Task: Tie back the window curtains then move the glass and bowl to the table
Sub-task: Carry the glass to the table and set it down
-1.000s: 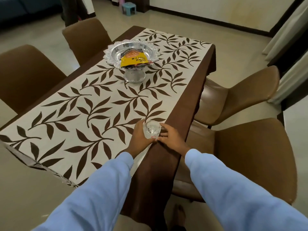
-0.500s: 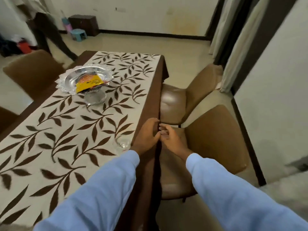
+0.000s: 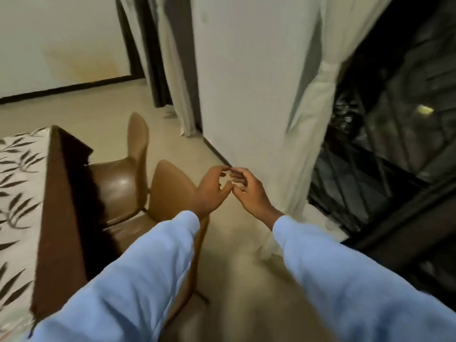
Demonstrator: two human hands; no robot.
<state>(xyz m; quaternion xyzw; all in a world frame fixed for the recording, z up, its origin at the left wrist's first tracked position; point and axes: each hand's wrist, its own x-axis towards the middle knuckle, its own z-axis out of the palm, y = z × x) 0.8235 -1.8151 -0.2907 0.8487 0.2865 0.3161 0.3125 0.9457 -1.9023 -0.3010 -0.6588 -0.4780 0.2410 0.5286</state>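
Here, in the head view, the left hand (image 3: 211,191) and the right hand (image 3: 249,192) hover side by side over the floor, fingertips nearly meeting, each grip loosely apart and holding nothing; both arms wear pale blue sleeves (image 3: 138,275); the cream window curtain (image 3: 318,99) hangs cinched at its middle beside the dark window glass (image 3: 385,134); at left stands the surface with its leaf-patterned cloth (image 3: 17,183), two brown leather chairs (image 3: 170,191) just beside it; glass and bowl lie outside the frame.
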